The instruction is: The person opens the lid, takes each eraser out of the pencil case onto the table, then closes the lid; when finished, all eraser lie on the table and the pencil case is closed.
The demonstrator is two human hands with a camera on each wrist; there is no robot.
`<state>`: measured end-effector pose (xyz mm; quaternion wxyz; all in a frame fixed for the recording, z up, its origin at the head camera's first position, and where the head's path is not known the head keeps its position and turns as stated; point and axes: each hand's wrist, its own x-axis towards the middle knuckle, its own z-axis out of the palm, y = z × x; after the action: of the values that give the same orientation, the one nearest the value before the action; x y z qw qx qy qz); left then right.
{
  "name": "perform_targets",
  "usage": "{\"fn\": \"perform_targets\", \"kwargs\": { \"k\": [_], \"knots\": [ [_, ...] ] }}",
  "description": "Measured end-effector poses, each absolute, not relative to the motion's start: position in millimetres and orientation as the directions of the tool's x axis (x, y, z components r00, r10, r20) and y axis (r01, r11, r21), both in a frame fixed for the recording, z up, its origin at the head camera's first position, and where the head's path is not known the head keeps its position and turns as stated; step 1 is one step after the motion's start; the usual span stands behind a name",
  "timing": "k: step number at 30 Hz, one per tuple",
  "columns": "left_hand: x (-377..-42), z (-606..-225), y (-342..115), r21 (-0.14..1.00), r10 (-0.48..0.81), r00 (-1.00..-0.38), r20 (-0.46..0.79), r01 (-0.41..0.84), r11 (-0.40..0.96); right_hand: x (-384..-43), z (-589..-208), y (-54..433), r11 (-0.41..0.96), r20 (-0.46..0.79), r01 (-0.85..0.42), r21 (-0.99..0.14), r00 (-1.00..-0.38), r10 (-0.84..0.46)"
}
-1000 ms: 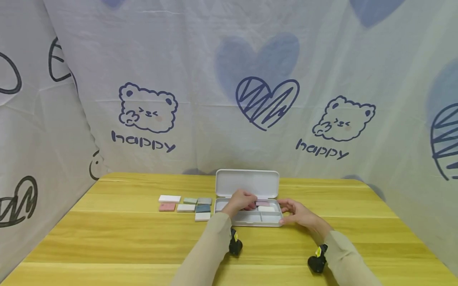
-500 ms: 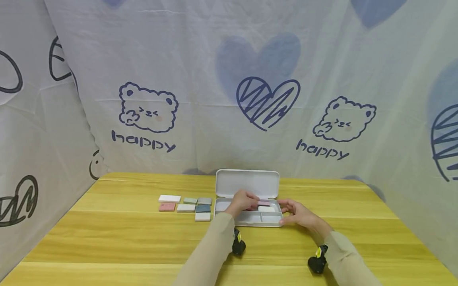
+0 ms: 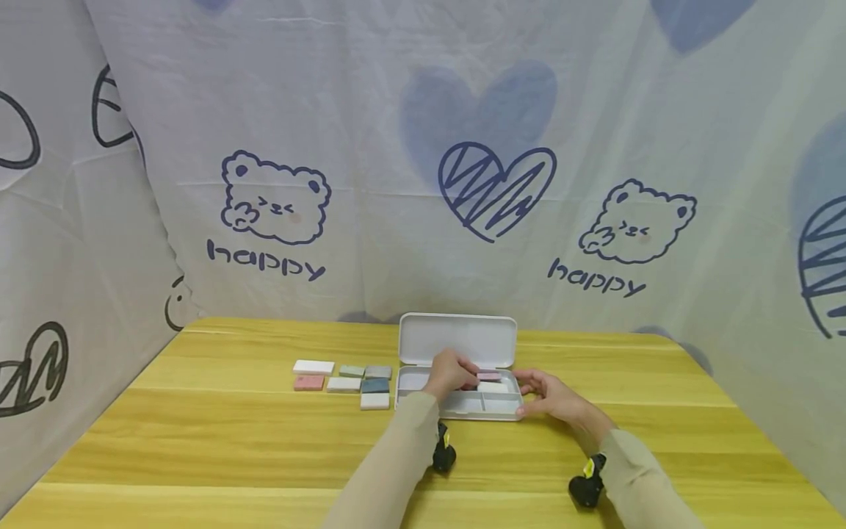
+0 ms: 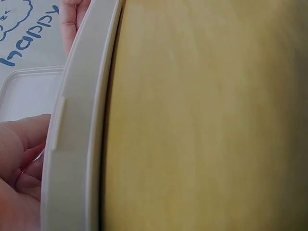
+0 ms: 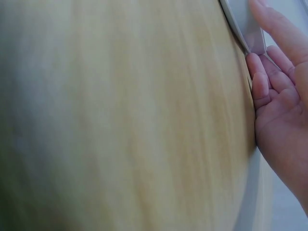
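Note:
A white hinged case (image 3: 449,415) with compartments lies on the table, its lid (image 3: 457,340) raised at the back. My left hand (image 3: 452,372) reaches into the case, fingers curled, and appears to pinch the left end of a small pinkish-purple block (image 3: 489,376); its fingertips are partly hidden. In the left wrist view, the front wall of the case (image 4: 77,115) covers part of this hand (image 4: 21,159). A white block (image 3: 492,386) lies just in front of the pinkish-purple one. My right hand (image 3: 555,397) grips the right end of the case, thumb toward the front corner.
Left of the case lie several flat blocks: a white one (image 3: 313,366), a red-pink one (image 3: 308,383), a green one (image 3: 352,372), a grey one (image 3: 378,372) and a blue-grey one (image 3: 375,385) among them. A printed curtain (image 3: 370,147) hangs behind the wooden table (image 3: 264,441).
My left hand has shifted slightly right inside the case, and the pinkish-purple block has moved a little right with it. The right hand stays on the end of the case.

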<state>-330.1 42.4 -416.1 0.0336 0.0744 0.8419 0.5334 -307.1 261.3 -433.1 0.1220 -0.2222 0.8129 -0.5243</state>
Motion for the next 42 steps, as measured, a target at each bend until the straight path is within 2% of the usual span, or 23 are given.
{"fn": "perform_targets", "kwargs": {
  "k": [29, 42],
  "knots": [
    [-324, -412, 48, 0.904, 0.173, -0.981, 0.091, 0.155, 0.400, -307, -434, 262, 0.339, 0.033, -0.224, -0.914, -0.873, -0.486],
    [-323, -405, 49, 0.882, 0.156, -0.979, 0.135, 0.190, 0.431, -307, -434, 262, 0.327, 0.029, -0.212, -0.921, -0.874, -0.485]
  ]
}}
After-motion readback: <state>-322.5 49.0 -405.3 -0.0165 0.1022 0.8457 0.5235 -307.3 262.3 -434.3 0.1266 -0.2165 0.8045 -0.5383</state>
